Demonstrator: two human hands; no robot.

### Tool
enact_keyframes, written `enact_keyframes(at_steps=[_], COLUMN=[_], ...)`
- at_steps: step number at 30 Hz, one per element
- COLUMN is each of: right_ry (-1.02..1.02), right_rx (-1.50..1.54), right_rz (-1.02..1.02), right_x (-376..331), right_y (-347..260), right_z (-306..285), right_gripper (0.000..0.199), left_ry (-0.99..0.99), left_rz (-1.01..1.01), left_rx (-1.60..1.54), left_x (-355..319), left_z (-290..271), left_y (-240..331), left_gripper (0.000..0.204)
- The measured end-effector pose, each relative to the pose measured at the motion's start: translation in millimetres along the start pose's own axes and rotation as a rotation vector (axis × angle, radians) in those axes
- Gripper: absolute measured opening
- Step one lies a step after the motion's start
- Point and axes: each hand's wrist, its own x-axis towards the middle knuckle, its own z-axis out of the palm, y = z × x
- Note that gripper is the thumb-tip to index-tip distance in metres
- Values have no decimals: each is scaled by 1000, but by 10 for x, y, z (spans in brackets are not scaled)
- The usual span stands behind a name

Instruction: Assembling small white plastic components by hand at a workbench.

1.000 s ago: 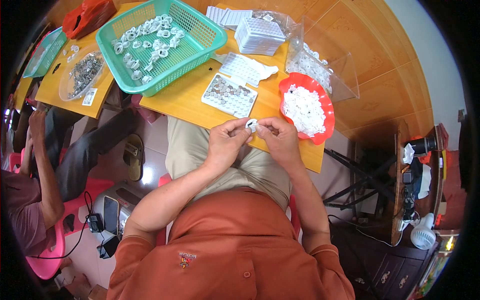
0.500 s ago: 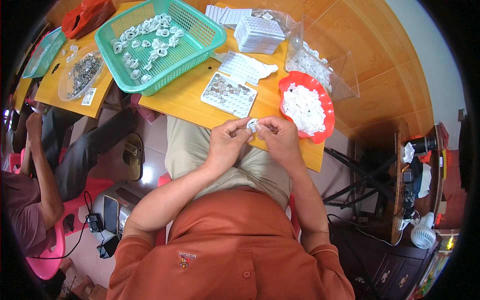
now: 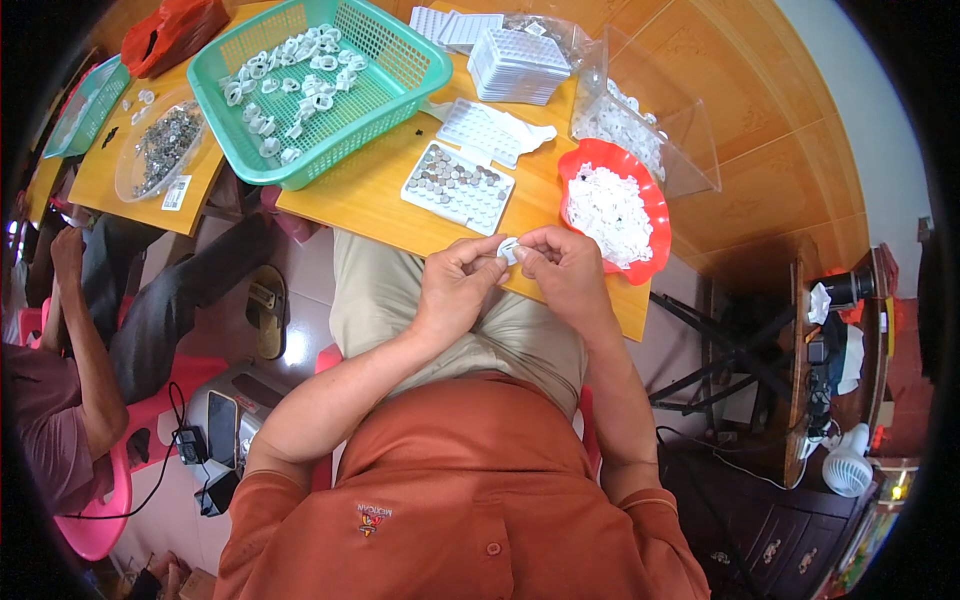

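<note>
Between my two hands, just off the table's front edge, is a small round white plastic part. My left hand pinches it from the left with thumb and forefinger. From the right, my right hand closes thumb and fingertips on the same part. Ahead of them lies a white dimpled tray partly covered with small silvery round discs. A red scalloped dish beside my right hand holds a heap of tiny white pieces.
A green mesh basket with several white ring-shaped parts stands at the left of the wooden table. Stacked white trays and a clear bin are at the back. A seated person is at the left, near a tub of metal bits.
The white part has turned slightly between my fingers, its round face now showing more. My right fingers have shifted a little; otherwise the scene is almost the same.
</note>
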Motion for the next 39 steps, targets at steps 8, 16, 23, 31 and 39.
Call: enact_keyframes(at_steps=[8, 16, 23, 31, 39], right_ry=[-8, -20, 13, 116, 59], right_rx=[-78, -185, -211, -395, 31], right_rz=[-22, -33, -19, -200, 8], right_x=[-8, -10, -42, -118, -95], right_y=[-26, -93, -102, -122, 18], right_z=[-12, -50, -2, 80, 82], right_gripper=[9, 10, 10, 11, 8], left_ry=[-2, -1, 4, 8, 23], left_rz=[-10, -9, -42, -36, -49], left_rx=[34, 35, -38, 46, -23], left_x=[-10, -21, -32, -54, -44], left_z=[9, 37, 48, 19, 30], left_y=[12, 51, 51, 39, 58], left_gripper=[26, 25, 25, 27, 25])
